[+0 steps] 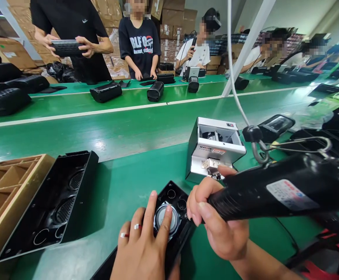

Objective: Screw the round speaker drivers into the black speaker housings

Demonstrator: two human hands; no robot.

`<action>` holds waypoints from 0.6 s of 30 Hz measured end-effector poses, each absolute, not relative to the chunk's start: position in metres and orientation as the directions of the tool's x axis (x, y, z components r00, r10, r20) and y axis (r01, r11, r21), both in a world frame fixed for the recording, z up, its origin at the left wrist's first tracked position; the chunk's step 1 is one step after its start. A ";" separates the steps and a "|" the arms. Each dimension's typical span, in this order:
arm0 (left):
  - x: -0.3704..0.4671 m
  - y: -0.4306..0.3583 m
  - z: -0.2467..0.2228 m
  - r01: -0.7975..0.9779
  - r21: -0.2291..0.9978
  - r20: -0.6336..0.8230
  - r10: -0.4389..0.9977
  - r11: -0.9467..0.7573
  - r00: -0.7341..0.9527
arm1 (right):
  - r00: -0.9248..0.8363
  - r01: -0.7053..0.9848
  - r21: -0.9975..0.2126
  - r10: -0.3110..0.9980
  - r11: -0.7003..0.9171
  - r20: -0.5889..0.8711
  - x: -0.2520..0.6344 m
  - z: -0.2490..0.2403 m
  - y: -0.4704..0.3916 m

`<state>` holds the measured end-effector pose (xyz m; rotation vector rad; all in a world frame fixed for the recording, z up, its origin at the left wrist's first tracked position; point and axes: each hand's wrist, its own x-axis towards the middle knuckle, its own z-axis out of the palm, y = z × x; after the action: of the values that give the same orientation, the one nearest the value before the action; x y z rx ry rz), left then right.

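Note:
A black housing [172, 193] lies at the bottom centre, with a round silver speaker [167, 220] in it. My left hand [143, 241] is spread over this housing, fingertips resting on and beside the speaker, rings on two fingers. My right hand [219, 217] is wrapped round the front end of a black electric screwdriver [254, 190]. The tool hangs from a hook and points left, its tip at the housing's right edge beside the speaker. A second black housing [84, 194] lies open at the left, showing two round grilles.
A silver screw feeder [222, 149] stands behind my right hand. At the far left is a wooden divided box [45, 163]. A green conveyor [123, 130] crosses behind, carrying black speakers [107, 91]. Several people work on its far side. A white cord [230, 58] hangs above.

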<state>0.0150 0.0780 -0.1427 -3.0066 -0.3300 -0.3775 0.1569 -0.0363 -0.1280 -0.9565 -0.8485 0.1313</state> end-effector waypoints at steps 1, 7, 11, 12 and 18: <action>0.015 0.078 -0.143 0.225 -0.068 0.252 0.202 -0.972 0.947 | 0.677 0.268 -0.769 0.454 0.581 0.579 0.157 -0.130 -0.036; 0.015 0.077 -0.138 0.213 -0.093 0.231 0.187 -0.973 0.955 | 0.674 0.331 -0.816 0.487 0.474 0.556 0.156 -0.135 -0.038; 0.017 0.076 -0.134 0.229 -0.073 0.205 0.210 -0.971 0.956 | 0.626 0.358 -0.821 0.538 0.445 0.564 0.157 -0.132 -0.036; 0.017 0.075 -0.134 0.232 -0.067 0.198 0.215 -0.970 0.956 | 0.626 0.357 -0.821 0.539 0.445 0.564 0.157 -0.131 -0.036; 0.018 0.085 -0.138 0.180 -0.113 0.175 0.159 -0.977 0.972 | 0.601 0.429 -0.793 0.518 0.433 0.608 0.157 -0.131 -0.032</action>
<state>0.0178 0.0852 -0.1384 -2.9917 -0.2578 -0.2496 0.1572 -0.0316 -0.1307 -1.1748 -0.9845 0.0687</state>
